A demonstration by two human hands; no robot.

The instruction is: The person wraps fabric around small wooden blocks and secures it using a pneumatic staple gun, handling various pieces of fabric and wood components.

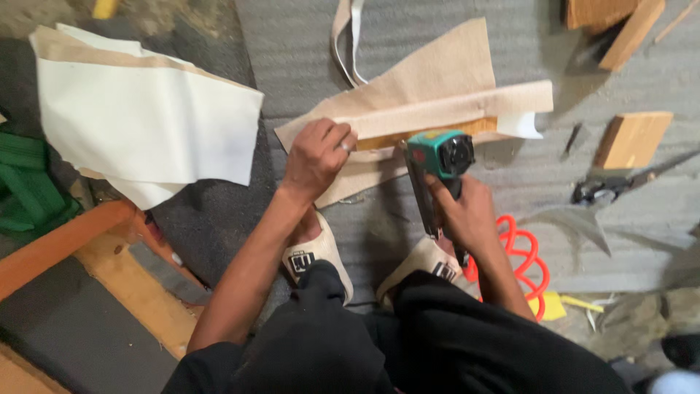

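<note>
My left hand (315, 155) presses down on tan fabric (430, 80) folded over a long wooden strip (430, 134) on the grey carpet. My right hand (467, 211) grips a green and black pneumatic staple gun (437, 157), its nose set against the fabric edge just right of my left fingers. A coiled orange air hose (521, 259) runs from the gun past my right wrist. My two beige shoes (313, 252) and black trousers show at the bottom.
Cream and tan fabric sheets (146, 117) lie at the left. Wood blocks (633, 138) and scissors (609, 188) sit to the right, a fabric strap (348, 36) at the top. An orange wooden frame (65, 241) and green cloth (29, 182) are at the left edge.
</note>
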